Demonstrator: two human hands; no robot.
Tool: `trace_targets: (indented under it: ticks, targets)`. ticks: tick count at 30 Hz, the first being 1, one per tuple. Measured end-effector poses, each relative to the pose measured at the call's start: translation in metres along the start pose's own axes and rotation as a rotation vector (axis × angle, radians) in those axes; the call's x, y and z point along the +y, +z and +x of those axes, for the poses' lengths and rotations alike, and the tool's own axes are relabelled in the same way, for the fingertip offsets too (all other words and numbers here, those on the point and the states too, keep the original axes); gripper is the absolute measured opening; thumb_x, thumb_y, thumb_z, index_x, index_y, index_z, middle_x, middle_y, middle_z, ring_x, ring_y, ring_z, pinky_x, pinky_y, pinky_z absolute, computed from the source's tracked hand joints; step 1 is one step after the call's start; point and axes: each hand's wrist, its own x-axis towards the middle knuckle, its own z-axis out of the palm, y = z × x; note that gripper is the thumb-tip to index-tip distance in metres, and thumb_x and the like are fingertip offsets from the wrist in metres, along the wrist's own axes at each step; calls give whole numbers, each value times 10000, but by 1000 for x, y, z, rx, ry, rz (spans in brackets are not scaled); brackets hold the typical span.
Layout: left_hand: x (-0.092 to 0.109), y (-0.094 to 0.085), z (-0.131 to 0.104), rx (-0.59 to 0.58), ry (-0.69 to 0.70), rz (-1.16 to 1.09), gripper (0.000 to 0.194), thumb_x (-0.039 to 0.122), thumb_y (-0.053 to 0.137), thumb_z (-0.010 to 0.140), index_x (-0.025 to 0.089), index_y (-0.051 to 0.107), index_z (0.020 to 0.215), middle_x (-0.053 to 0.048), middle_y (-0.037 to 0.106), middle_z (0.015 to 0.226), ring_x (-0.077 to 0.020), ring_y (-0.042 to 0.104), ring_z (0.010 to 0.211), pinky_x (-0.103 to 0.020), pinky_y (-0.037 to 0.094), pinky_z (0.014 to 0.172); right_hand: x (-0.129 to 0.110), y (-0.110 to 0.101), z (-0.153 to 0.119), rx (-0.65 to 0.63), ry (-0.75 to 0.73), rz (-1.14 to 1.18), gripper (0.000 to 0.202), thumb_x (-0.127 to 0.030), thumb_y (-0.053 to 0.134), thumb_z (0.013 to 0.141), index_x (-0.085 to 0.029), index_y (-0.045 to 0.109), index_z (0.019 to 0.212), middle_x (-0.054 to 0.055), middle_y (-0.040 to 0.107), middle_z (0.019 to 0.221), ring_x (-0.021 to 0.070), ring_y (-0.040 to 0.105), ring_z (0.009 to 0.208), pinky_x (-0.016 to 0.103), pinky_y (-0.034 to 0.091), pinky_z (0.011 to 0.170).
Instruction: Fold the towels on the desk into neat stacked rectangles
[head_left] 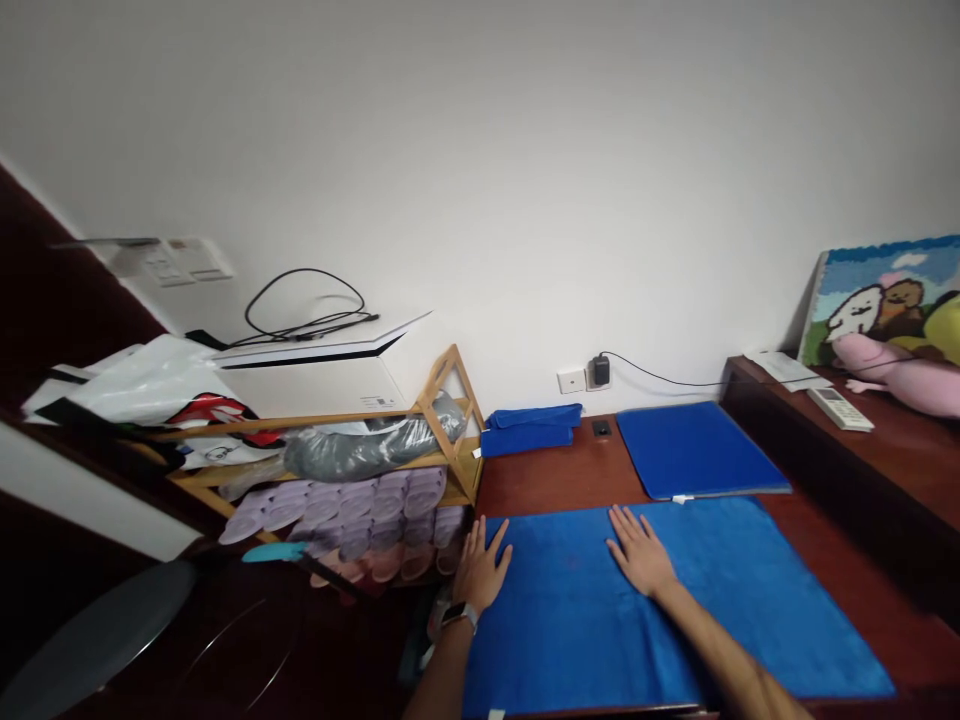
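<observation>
A bright blue cloth point(555, 640), like a towel, lies spread over the reddish-brown desk point(547, 485). My left hand point(481, 570) rests at the cloth's left edge, fingers apart, with a watch on the wrist. Flat on the cloth's upper middle is my right hand point(641, 552), its fingers stretched out. Soft creases run through the cloth below the right hand. Behind it sits a neatly folded blue cloth point(697, 450) with a white tag at its front edge. A smaller folded blue cloth point(532, 428) lies against the wall at the back left.
A wooden rack point(454, 400) on the left holds several lilac slippers point(352, 510) and a white box point(322, 385) with a black cable. A black plug point(601, 370) sits in the wall socket. On the raised right surface are a remote point(840, 409) and a pink plush toy point(900, 375).
</observation>
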Motion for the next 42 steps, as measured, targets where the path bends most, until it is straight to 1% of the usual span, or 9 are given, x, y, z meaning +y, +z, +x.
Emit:
trace_targets:
  ticks: [7, 11, 16, 22, 26, 30, 33, 36, 42]
  targets:
    - [-10, 4, 5, 14, 37, -3, 548, 562, 414, 1044, 405, 431, 1568, -34, 316, 1709, -337, 311, 1555, -538, 366, 1207, 198, -50, -59, -10, 496, -134, 786, -548, 144, 992, -149, 210, 1666, 63, 243, 1720, 237, 163, 1599, 486, 144, 1301]
    - [-14, 4, 6, 47, 58, 15, 606, 594, 426, 1027, 321, 462, 1567, -96, 403, 1663, -337, 384, 1520, -530, 404, 1188, 242, -58, -73, 14, 535, -121, 836, -566, 131, 953, -135, 222, 1663, 62, 251, 1723, 246, 157, 1597, 448, 161, 1303]
    - [-13, 6, 3, 98, 68, 16, 624, 586, 414, 1032, 270, 465, 1568, -111, 402, 1661, -343, 385, 1519, -544, 397, 1198, 243, -54, -74, 98, 489, -31, 814, -566, 245, 915, -180, 388, 1618, 98, 341, 1685, 314, 237, 1574, 501, 236, 1278]
    - [-9, 5, 0, 51, 29, -31, 643, 594, 430, 1031, 303, 396, 1603, -97, 300, 1711, -337, 276, 1569, -545, 343, 1228, 217, -84, -67, 101, 545, -68, 709, -444, 300, 915, -175, 512, 1536, 158, 485, 1592, 394, 365, 1516, 637, 259, 1223]
    - [-6, 3, -1, 25, 8, -48, 652, 600, 425, 1030, 319, 364, 1615, -80, 275, 1722, -325, 262, 1575, -535, 328, 1237, 129, -83, -38, 138, 366, -163, 681, -319, 311, 937, 46, 515, 1474, 314, 446, 1567, 449, 357, 1505, 659, 226, 1222]
    - [-6, 0, -2, -1, 2, -52, 655, 608, 406, 1032, 318, 359, 1617, -77, 263, 1727, -317, 250, 1580, -512, 323, 1240, 9, -39, -4, 71, 30, -97, 640, -441, 317, 1022, -157, 441, 1582, 84, 418, 1648, 239, 320, 1552, 415, 209, 1288]
    - [-8, 0, -1, -1, 4, -47, 652, 607, 409, 1033, 320, 361, 1616, -77, 263, 1727, -319, 256, 1578, -511, 326, 1239, -35, -9, 8, -17, -145, 4, 673, -527, 250, 1051, -195, 345, 1628, 63, 335, 1683, 221, 256, 1577, 454, 180, 1297]
    - [-10, 2, 0, 8, 9, -49, 651, 605, 408, 1035, 317, 358, 1617, -86, 263, 1726, -326, 254, 1578, -521, 339, 1231, -1, -3, 1, -45, -68, 9, 688, -561, 219, 1045, -225, 322, 1637, 51, 318, 1690, 230, 247, 1580, 491, 174, 1295]
    - [-10, 3, 3, 28, 28, -41, 634, 587, 419, 1033, 303, 402, 1600, -90, 295, 1714, -333, 280, 1567, -535, 348, 1224, 190, -36, -54, -10, 369, -125, 763, -539, 185, 1003, -158, 233, 1662, 67, 262, 1715, 247, 185, 1596, 497, 153, 1295]
